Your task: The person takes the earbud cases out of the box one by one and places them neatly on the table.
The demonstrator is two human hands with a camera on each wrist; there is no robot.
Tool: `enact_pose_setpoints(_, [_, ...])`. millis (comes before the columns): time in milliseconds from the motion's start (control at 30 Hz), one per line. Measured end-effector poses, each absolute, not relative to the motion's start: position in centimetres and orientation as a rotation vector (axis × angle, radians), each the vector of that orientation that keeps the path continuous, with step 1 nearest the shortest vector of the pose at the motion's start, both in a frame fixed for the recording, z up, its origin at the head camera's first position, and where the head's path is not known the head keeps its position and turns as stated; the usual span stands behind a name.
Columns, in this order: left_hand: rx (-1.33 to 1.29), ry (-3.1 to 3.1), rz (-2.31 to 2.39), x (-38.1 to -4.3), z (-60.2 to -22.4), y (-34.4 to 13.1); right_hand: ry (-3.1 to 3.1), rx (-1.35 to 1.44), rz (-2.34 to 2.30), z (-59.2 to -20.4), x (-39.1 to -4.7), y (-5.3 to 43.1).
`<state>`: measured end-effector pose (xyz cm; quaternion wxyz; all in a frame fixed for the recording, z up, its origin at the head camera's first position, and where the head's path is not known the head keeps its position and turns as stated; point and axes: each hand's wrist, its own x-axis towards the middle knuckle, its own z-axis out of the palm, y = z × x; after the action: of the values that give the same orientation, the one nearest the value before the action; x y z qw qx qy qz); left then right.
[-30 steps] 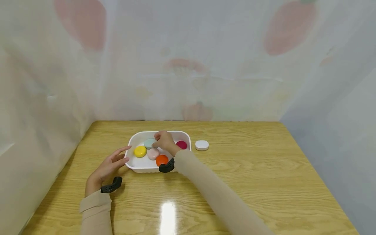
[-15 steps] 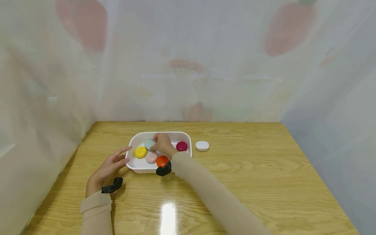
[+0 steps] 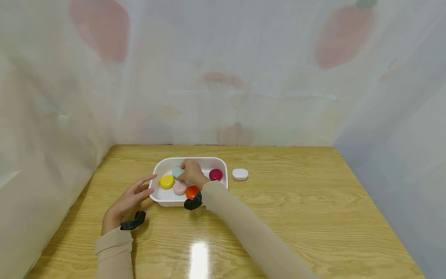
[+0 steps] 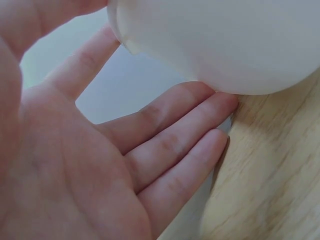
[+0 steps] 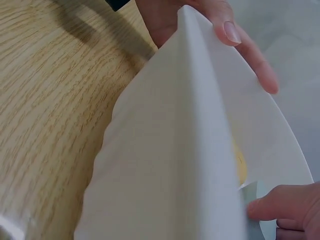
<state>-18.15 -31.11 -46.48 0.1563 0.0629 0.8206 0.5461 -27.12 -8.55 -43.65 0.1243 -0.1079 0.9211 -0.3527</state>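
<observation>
A white plastic tray (image 3: 189,203) with rounded corners holds several glossy round discs. My left hand (image 3: 127,198) is at its left end, thumb and index finger over the rim; in the left wrist view the other fingers (image 4: 175,145) extend against its outer wall. My right hand (image 3: 192,173) reaches into the tray and pinches a pale mint disc (image 3: 176,172) at its right edge. In the right wrist view the thumb (image 5: 277,202) presses that disc. Around the hand lie a yellow disc (image 3: 167,181), a pale pink disc (image 3: 179,187), an orange disc (image 3: 192,192) and a dark red disc (image 3: 215,174).
A small white oval piece (image 3: 240,174) lies on the wooden table (image 3: 296,201), right of the tray. A pale printed curtain (image 3: 278,97) hangs behind the table and along its sides. The beige right sleeve (image 3: 244,224) crosses the table's front.
My right hand has shifted slightly left and nearer to me, bringing its fingers lower around the mint disc. The pink disc has slid a little left and nearer. My left hand stays at the rim.
</observation>
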Motion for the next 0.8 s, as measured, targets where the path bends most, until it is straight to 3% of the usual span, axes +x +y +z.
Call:
enact_pose_setpoints(433, [0.178,2.360,1.551,-18.2,-46.5,-31.2,2.604,-0.372,-1.201,-42.8,-26.4,-6.9])
enact_pose_setpoints(800, [0.197,2.355,1.564,-18.3,-46.6,-31.2,2.582,-0.618,-1.330,-41.4,-24.9,-4.1])
